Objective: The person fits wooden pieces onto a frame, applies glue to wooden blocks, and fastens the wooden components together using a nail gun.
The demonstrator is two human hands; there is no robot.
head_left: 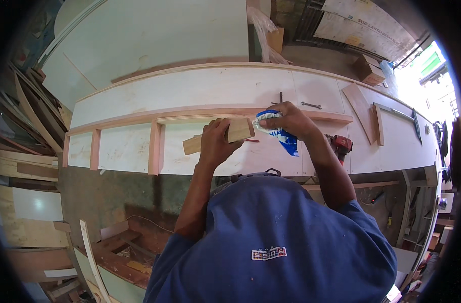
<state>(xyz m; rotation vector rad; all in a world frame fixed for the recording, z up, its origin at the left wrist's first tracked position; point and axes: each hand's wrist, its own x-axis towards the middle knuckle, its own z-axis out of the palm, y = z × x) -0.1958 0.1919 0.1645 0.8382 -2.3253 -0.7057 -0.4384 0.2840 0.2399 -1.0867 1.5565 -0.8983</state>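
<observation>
My left hand (pixel 217 136) grips a short light wooden block (pixel 240 130), with another pale piece (pixel 192 145) behind it reaching out to the left. My right hand (pixel 288 121) holds a crumpled blue-and-white plastic packet (pixel 286 144), its white end beside the block's right end. Both are above the white board (pixel 367 156), near a long reddish timber rail (pixel 331 116) with crosspieces (pixel 154 146) on the left. A red pencil-like stick (pixel 251 141) lies just right of the block. A red power tool (pixel 341 145) lies right of my right forearm, partly hidden.
Above the rail lie a wrench (pixel 311 105) and a dark tool (pixel 281 97). At right are a tapered board (pixel 359 111), a wood strip (pixel 378 126) and a metal square (pixel 417 129). Boards (pixel 33 202) are stacked left; a large panel (pixel 154 30) is beyond the bench.
</observation>
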